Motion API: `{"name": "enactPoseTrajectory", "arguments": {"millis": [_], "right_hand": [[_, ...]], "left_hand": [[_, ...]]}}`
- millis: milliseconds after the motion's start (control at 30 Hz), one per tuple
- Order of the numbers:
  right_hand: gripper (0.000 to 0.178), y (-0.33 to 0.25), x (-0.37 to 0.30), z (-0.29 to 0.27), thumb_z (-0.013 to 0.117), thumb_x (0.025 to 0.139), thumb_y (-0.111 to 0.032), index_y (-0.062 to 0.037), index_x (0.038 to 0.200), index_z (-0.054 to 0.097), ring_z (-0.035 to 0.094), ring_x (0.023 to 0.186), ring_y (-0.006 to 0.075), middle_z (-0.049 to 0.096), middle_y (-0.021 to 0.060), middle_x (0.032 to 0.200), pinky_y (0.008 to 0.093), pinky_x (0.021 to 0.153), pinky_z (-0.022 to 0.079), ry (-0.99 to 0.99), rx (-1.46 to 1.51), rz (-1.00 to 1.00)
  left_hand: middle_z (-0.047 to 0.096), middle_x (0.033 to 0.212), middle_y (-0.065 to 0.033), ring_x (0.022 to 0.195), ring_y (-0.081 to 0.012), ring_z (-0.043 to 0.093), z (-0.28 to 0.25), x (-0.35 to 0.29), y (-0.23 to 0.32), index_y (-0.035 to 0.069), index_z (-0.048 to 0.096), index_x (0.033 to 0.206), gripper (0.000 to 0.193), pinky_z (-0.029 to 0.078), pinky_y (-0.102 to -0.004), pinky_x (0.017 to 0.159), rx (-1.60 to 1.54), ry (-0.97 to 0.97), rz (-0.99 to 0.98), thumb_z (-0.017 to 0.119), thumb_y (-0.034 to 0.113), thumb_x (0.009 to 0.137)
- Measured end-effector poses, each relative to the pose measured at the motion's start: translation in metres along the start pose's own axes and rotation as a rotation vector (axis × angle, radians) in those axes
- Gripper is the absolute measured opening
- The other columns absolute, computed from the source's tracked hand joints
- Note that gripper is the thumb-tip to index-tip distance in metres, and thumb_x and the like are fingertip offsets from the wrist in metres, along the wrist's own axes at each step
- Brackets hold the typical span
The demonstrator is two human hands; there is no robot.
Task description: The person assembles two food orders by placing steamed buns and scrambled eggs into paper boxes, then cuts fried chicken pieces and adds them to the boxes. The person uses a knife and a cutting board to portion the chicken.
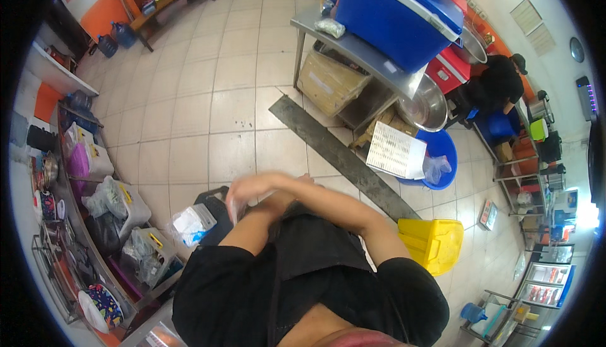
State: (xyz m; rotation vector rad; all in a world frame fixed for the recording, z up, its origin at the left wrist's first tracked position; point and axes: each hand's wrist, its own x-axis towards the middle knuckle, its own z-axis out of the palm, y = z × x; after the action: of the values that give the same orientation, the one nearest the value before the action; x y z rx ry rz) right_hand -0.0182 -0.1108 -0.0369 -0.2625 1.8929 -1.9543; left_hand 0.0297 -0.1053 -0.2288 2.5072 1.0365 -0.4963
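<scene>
My forearms cross in front of my black apron. The right one lies on top and reaches to the left. My right hand is bent down beside my left forearm. Its fingers are smeared and partly hidden, and a pale, translucent patch shows beneath them that I cannot make out. Only a sliver of my left hand appears beyond the right forearm; its fingers are hidden. Left of my arms, a white and blue plastic package sits by a dark chair or crate.
At left, a metal shelf holds bagged bins. Ahead right, a steel table carries a blue cooler. A yellow bin stands near my right elbow, with a blue tub beyond. A person in black bends at far right.
</scene>
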Motion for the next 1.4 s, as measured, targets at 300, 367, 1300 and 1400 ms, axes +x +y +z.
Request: {"name": "enactPoseTrajectory", "arguments": {"millis": [300, 367, 1300, 1400], "right_hand": [[0.036, 0.004, 0.005, -0.005, 0.056, 0.085, -0.028, -0.0078, 0.107, 0.076, 0.064, 0.095, 0.0232, 0.073, 0.0088, 0.112, 0.0408, 0.09, 0.046, -0.179, -0.223, 0.718], [0.039, 0.046, -0.003, -0.024, 0.054, 0.085, -0.03, -0.0068, 0.108, 0.075, 0.064, 0.095, 0.0251, 0.072, 0.0115, 0.113, 0.0424, 0.088, 0.046, -0.162, -0.119, 0.784], [0.043, -0.109, 0.089, -0.424, 0.036, 0.101, -0.032, -0.0048, 0.119, 0.064, 0.064, 0.109, 0.0311, 0.069, 0.0147, 0.116, 0.0493, 0.103, 0.047, 0.763, 1.535, 0.066], [0.031, -0.116, 0.076, -0.499, 0.048, 0.1, -0.033, -0.0109, 0.112, 0.065, 0.064, 0.1, 0.0263, 0.068, 0.0086, 0.106, 0.0447, 0.092, 0.051, 1.018, 1.67, 0.096]], "left_hand": [[0.072, 0.104, -0.0063, 0.106, -0.023, 0.066, 0.002, -0.035, -0.021, 0.014, 0.074, 0.108, 0.023, 0.049, -0.0462, 0.086, -0.027, -0.047, -0.234, 0.057, 0.025, 0.096], [0.072, 0.105, -0.0065, 0.106, -0.0239, 0.066, -0.007, -0.037, -0.022, 0.014, 0.074, 0.108, 0.023, 0.05, -0.0463, 0.085, -0.163, 0.027, -0.255, 0.057, 0.025, 0.096], [0.075, 0.09, -0.0063, 0.067, -0.0212, 0.066, -0.399, -0.196, -0.486, 0.009, 0.075, 0.113, 0.029, 0.049, -0.0331, 0.057, 0.018, 1.825, -0.146, 0.074, 0.014, 0.085], [0.076, 0.092, -0.0058, 0.068, -0.0201, 0.067, -0.369, -0.186, -0.522, 0.011, 0.075, 0.114, 0.03, 0.049, -0.033, 0.057, -0.09, 1.793, -0.238, 0.073, 0.015, 0.085]]}}
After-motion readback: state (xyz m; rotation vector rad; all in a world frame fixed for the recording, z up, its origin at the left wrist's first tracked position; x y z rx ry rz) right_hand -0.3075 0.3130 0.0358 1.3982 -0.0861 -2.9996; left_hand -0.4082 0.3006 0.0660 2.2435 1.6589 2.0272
